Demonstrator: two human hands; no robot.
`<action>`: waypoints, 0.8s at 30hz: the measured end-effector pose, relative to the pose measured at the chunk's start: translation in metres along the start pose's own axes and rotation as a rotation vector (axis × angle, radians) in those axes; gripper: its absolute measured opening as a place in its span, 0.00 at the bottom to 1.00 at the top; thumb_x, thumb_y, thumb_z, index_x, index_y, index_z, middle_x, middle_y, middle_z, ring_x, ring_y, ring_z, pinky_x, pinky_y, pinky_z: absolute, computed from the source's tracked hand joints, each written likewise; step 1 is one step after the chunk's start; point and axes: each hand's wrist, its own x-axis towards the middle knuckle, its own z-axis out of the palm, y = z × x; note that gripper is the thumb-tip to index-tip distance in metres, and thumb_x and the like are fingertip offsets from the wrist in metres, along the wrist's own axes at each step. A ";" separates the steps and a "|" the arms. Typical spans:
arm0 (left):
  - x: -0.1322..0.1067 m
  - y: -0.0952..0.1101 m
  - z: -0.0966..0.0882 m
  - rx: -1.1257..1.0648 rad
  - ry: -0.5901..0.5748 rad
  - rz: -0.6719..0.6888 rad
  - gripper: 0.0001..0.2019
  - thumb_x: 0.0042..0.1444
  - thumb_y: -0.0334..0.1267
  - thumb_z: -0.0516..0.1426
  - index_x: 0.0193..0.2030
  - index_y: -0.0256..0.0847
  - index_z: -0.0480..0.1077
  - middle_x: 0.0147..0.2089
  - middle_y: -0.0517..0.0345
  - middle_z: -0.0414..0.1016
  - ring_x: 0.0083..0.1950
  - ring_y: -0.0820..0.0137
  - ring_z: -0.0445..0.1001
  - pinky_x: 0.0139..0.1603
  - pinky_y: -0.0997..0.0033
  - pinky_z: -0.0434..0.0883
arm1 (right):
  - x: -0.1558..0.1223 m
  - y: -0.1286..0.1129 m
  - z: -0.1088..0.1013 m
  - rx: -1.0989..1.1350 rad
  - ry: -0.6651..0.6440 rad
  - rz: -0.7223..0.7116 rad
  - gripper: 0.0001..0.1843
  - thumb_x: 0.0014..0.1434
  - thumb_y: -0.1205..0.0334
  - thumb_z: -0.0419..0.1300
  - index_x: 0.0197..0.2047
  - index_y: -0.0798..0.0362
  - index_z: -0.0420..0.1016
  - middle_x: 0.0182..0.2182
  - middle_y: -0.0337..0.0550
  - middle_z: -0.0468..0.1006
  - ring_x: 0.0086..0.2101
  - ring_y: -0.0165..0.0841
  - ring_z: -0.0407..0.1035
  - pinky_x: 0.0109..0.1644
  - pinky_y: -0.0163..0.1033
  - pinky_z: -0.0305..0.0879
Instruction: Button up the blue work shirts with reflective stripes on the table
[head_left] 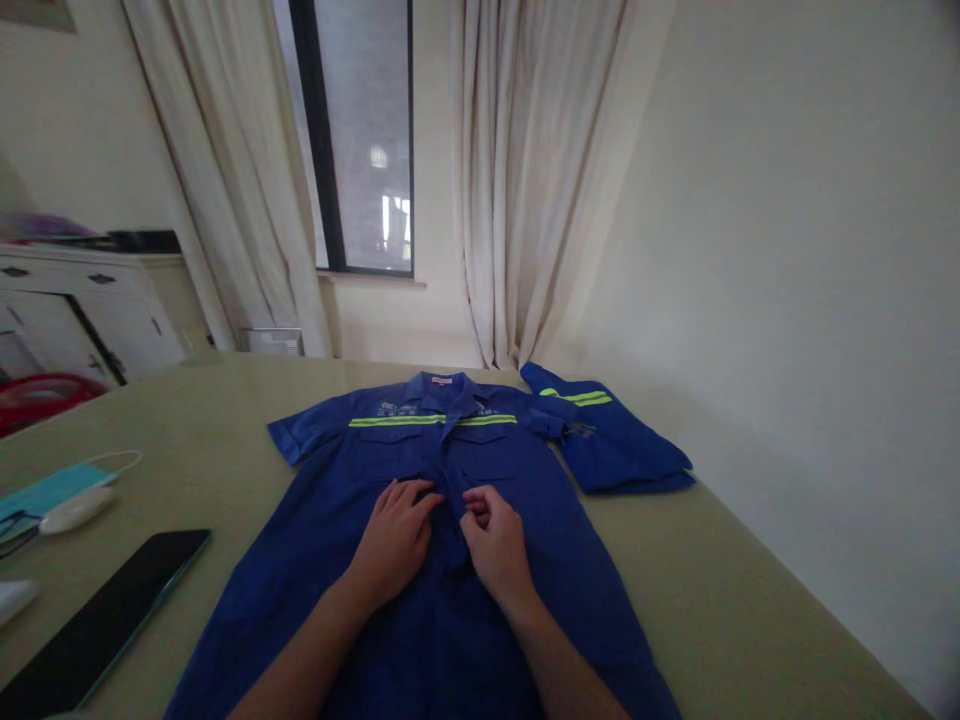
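Note:
A blue short-sleeved work shirt (315, 560) with a yellow-green reflective stripe across the chest lies spread flat, front up, on the table (750, 600). Both my hands rest on its button placket at mid-chest. My left hand (394, 535) lies on the cloth with fingers curled toward the placket. My right hand (495, 540) pinches the placket edge with bent fingers. What is between the fingertips is too small to make out.
A second blue garment (615, 440) with the same stripe lies folded at the shirt's right. At the left lie a dark tablet (105, 620), a white mouse (75, 508) and a light blue face mask (45, 490). Curtains, a window and a white cabinet (90, 310) stand behind.

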 end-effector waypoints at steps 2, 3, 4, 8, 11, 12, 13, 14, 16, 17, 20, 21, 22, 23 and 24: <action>0.000 0.001 -0.004 -0.079 -0.010 0.010 0.14 0.67 0.36 0.51 0.54 0.49 0.74 0.58 0.54 0.74 0.59 0.60 0.70 0.63 0.53 0.65 | 0.004 0.003 -0.002 0.060 0.011 0.036 0.14 0.52 0.66 0.57 0.41 0.54 0.79 0.34 0.45 0.81 0.32 0.36 0.76 0.38 0.39 0.71; 0.001 0.002 -0.005 -0.105 -0.013 -0.001 0.11 0.67 0.39 0.52 0.52 0.48 0.74 0.55 0.54 0.75 0.56 0.60 0.71 0.59 0.55 0.67 | 0.006 0.004 -0.002 0.098 0.013 0.054 0.14 0.50 0.65 0.58 0.41 0.54 0.79 0.34 0.45 0.81 0.32 0.37 0.76 0.38 0.39 0.71; 0.001 0.002 -0.006 -0.122 -0.014 -0.015 0.09 0.67 0.40 0.53 0.49 0.48 0.74 0.52 0.55 0.75 0.54 0.60 0.71 0.55 0.56 0.68 | 0.007 0.005 -0.003 0.145 0.011 0.074 0.14 0.49 0.65 0.59 0.40 0.54 0.79 0.33 0.45 0.81 0.32 0.37 0.76 0.39 0.39 0.71; 0.002 0.005 -0.004 -0.178 -0.017 -0.050 0.04 0.65 0.34 0.55 0.42 0.46 0.71 0.44 0.57 0.75 0.48 0.61 0.71 0.49 0.60 0.66 | 0.006 0.004 -0.003 0.381 -0.024 0.163 0.16 0.47 0.62 0.64 0.41 0.54 0.81 0.35 0.46 0.82 0.38 0.39 0.77 0.44 0.41 0.72; 0.003 0.007 -0.002 -0.257 0.012 -0.041 0.06 0.66 0.32 0.52 0.40 0.45 0.68 0.42 0.57 0.73 0.46 0.62 0.71 0.48 0.62 0.66 | 0.006 0.001 -0.001 0.507 -0.041 0.181 0.18 0.48 0.59 0.67 0.44 0.53 0.80 0.38 0.46 0.83 0.43 0.40 0.77 0.49 0.42 0.72; 0.003 0.008 -0.002 -0.295 0.032 -0.036 0.06 0.66 0.31 0.51 0.40 0.45 0.68 0.42 0.57 0.73 0.45 0.63 0.71 0.48 0.62 0.67 | 0.005 0.000 0.000 0.527 -0.051 0.172 0.19 0.47 0.59 0.68 0.44 0.53 0.80 0.39 0.47 0.83 0.43 0.40 0.77 0.50 0.43 0.72; 0.004 0.009 -0.002 -0.335 0.051 -0.030 0.07 0.66 0.31 0.50 0.40 0.45 0.67 0.42 0.57 0.72 0.45 0.63 0.71 0.47 0.63 0.67 | 0.005 0.000 0.001 0.531 -0.067 0.155 0.20 0.47 0.59 0.69 0.45 0.52 0.80 0.40 0.47 0.83 0.44 0.40 0.77 0.51 0.44 0.72; 0.004 0.009 -0.001 -0.373 0.070 -0.023 0.07 0.67 0.31 0.49 0.41 0.44 0.67 0.42 0.57 0.72 0.45 0.64 0.71 0.47 0.64 0.68 | 0.005 0.000 0.003 0.517 -0.088 0.135 0.21 0.46 0.60 0.70 0.45 0.52 0.79 0.40 0.47 0.83 0.44 0.40 0.77 0.51 0.44 0.72; 0.004 0.010 0.000 -0.420 0.094 -0.013 0.08 0.66 0.30 0.49 0.41 0.44 0.67 0.42 0.57 0.71 0.45 0.65 0.71 0.47 0.65 0.68 | 0.004 0.003 0.007 0.429 -0.130 0.082 0.22 0.44 0.62 0.70 0.45 0.52 0.79 0.41 0.47 0.83 0.43 0.40 0.77 0.50 0.44 0.73; 0.004 0.010 0.000 -0.430 0.100 -0.010 0.08 0.66 0.29 0.49 0.41 0.44 0.67 0.42 0.57 0.71 0.44 0.66 0.72 0.47 0.66 0.69 | 0.003 0.004 0.009 0.365 -0.135 0.049 0.21 0.44 0.63 0.69 0.44 0.52 0.80 0.42 0.47 0.82 0.43 0.40 0.77 0.49 0.44 0.74; 0.004 0.009 0.001 -0.439 0.102 -0.007 0.08 0.65 0.29 0.50 0.40 0.44 0.68 0.41 0.57 0.72 0.43 0.66 0.72 0.46 0.66 0.69 | 0.001 0.010 0.013 0.178 -0.091 -0.050 0.14 0.49 0.63 0.65 0.42 0.52 0.81 0.46 0.48 0.80 0.44 0.39 0.77 0.48 0.42 0.74; 0.005 0.009 0.002 -0.442 0.101 -0.007 0.08 0.64 0.28 0.50 0.40 0.44 0.68 0.41 0.57 0.73 0.43 0.66 0.73 0.46 0.66 0.70 | 0.000 0.011 0.013 0.140 -0.067 -0.072 0.12 0.51 0.63 0.63 0.41 0.52 0.81 0.46 0.49 0.80 0.44 0.39 0.77 0.48 0.42 0.74; 0.005 0.009 0.002 -0.446 0.096 -0.009 0.08 0.63 0.28 0.51 0.40 0.45 0.68 0.41 0.57 0.73 0.43 0.66 0.73 0.46 0.67 0.70 | 0.000 0.012 0.012 0.114 -0.047 -0.086 0.10 0.53 0.62 0.63 0.40 0.52 0.80 0.45 0.49 0.80 0.44 0.39 0.77 0.47 0.41 0.75; 0.006 0.009 0.002 -0.448 0.087 -0.014 0.09 0.62 0.27 0.51 0.40 0.45 0.69 0.41 0.57 0.73 0.43 0.67 0.73 0.45 0.67 0.70 | 0.000 0.012 0.012 0.096 -0.033 -0.095 0.09 0.54 0.62 0.62 0.39 0.52 0.80 0.43 0.49 0.80 0.43 0.39 0.77 0.47 0.41 0.75; 0.006 0.008 0.001 -0.445 0.074 -0.022 0.09 0.61 0.27 0.52 0.40 0.45 0.69 0.41 0.57 0.74 0.42 0.67 0.73 0.44 0.67 0.70 | 0.000 0.012 0.011 0.082 -0.022 -0.103 0.08 0.56 0.61 0.62 0.38 0.52 0.80 0.40 0.48 0.81 0.41 0.39 0.77 0.46 0.41 0.74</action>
